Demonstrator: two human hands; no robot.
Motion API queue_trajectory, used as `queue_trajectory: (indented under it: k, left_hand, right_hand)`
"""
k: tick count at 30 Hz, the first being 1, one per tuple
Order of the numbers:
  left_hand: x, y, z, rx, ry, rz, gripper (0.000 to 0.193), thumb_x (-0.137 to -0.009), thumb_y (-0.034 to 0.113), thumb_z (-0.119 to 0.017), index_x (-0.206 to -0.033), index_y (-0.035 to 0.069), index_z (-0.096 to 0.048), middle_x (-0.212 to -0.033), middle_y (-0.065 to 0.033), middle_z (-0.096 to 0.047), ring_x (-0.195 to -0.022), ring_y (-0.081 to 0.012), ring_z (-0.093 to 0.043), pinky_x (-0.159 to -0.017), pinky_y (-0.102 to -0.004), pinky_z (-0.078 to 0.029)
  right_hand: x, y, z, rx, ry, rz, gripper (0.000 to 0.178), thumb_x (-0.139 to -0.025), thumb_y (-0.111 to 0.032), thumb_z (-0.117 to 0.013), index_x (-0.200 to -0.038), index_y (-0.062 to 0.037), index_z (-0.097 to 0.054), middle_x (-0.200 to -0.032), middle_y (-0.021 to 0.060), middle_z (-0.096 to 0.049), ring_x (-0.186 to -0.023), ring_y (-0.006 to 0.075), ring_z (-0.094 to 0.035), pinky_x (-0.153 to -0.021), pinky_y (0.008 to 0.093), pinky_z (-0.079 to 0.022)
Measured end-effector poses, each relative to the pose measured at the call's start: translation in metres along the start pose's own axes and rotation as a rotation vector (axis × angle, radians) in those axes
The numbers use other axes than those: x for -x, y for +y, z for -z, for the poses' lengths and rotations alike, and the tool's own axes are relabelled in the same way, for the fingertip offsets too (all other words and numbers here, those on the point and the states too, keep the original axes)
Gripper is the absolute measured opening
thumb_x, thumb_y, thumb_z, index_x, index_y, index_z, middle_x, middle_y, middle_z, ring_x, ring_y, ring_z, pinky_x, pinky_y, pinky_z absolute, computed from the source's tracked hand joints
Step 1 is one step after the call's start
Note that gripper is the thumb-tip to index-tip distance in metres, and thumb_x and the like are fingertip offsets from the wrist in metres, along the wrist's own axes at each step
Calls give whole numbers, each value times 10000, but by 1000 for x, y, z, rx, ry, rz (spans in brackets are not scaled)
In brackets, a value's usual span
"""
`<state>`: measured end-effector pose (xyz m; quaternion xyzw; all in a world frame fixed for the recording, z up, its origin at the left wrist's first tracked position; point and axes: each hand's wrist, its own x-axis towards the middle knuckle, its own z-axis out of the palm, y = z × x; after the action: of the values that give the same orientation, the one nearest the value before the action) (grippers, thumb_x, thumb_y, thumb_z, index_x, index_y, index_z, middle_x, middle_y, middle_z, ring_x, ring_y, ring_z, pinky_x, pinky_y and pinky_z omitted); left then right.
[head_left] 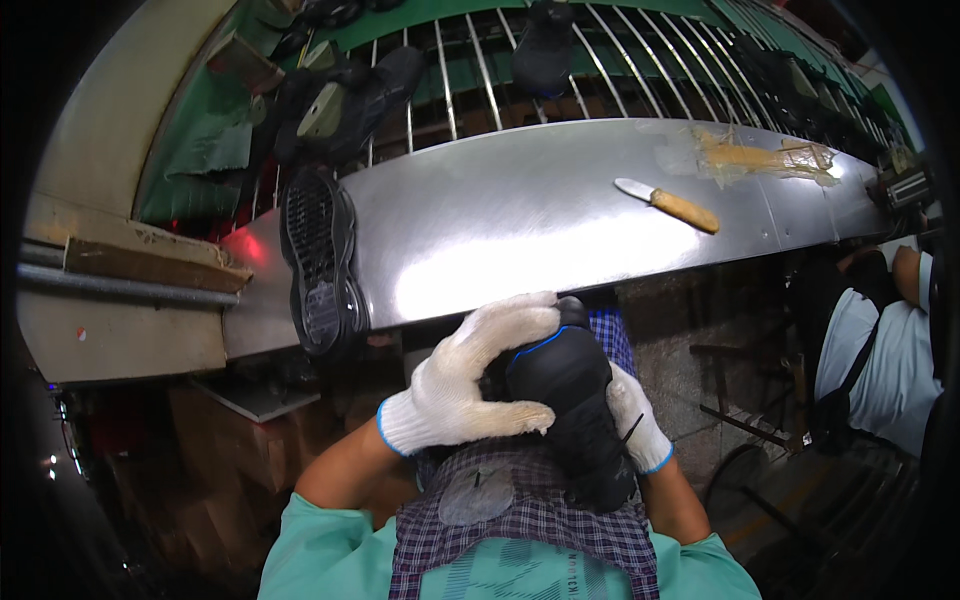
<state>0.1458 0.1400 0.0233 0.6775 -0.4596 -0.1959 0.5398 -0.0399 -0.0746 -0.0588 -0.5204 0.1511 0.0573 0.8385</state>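
Note:
Both of my hands wear white knit gloves with blue cuffs. Between them, over my lap and just off the bench's near edge, is a black shoe (565, 385) with a thin blue line across it. My left hand (475, 375) grips its left side, thumb and fingers spread around it. My right hand (635, 420) holds the right side; the shoe partly hides those fingers. A thin dark strip stands out beside the right glove. On the bench to the left, a thick black shoe sole (322, 260) lies with its ridged, hollow face showing, apart from my hands.
A wooden-handled knife (685, 210) lies on the shiny metal bench (500, 215). Brown tape (765, 158) covers part of the bench's right end. Beyond run metal bars (475, 70) carrying several black shoes (543, 50). Another person (875, 340) sits at the right.

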Motion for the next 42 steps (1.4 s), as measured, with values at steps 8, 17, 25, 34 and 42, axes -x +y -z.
queue_trajectory:
  k: [8, 17, 25, 34, 42]
  left_hand:
    - [-27, 57, 34, 99, 181, -123, 881, -790, 259, -959, -1486, -55, -519, -1513, -240, -573, -1398, -332, -577, -1194, -451, -444]
    - [17, 38, 57, -41, 440, 200, 814, -765, 422, -931, -1335, -71, -622, -1241, -150, -681, -1140, -237, -662, -1039, -354, -525]
    - [31, 25, 44, 179, 469, 193, 974, -673, 450, -1035, -1357, -70, -576, -1277, -117, -648, -1180, -193, -635, -1062, -338, -515]
    - [15, 44, 70, 43, 283, 262, 874, -704, 394, -1006, -1343, -52, -608, -1257, -119, -676, -1178, -202, -646, -1068, -351, -503]
    - [7, 45, 92, 45, 207, 452, 958, -663, 601, -957, -1288, -68, -675, -1211, -127, -720, -1139, -206, -681, -1041, -353, -526]
  right_hand:
    - [-31, -87, -46, 495, 69, 368, 712, -1047, -600, -612, -1326, 54, -600, -1146, 199, -728, -1057, 284, -711, -948, 370, -549]
    - [-7, -118, -60, 1140, -381, 207, 712, -935, -418, -792, -1416, 55, -565, -1016, 249, -766, -856, 380, -787, -769, 411, -648]
    - [-91, -60, -69, 905, 15, 1179, 550, -874, -144, -826, -1387, -65, -644, -1287, 227, -682, -1075, 402, -735, -888, 466, -640]
    - [-100, -141, -89, 894, -383, 766, 405, -1043, -241, -630, -1383, -21, -621, -1131, 238, -740, -1045, 392, -746, -867, 464, -609]
    - [-69, -57, -52, 1025, -157, 840, 721, -752, -107, -844, -1405, 42, -575, -1294, 276, -672, -1112, 433, -727, -944, 457, -626]
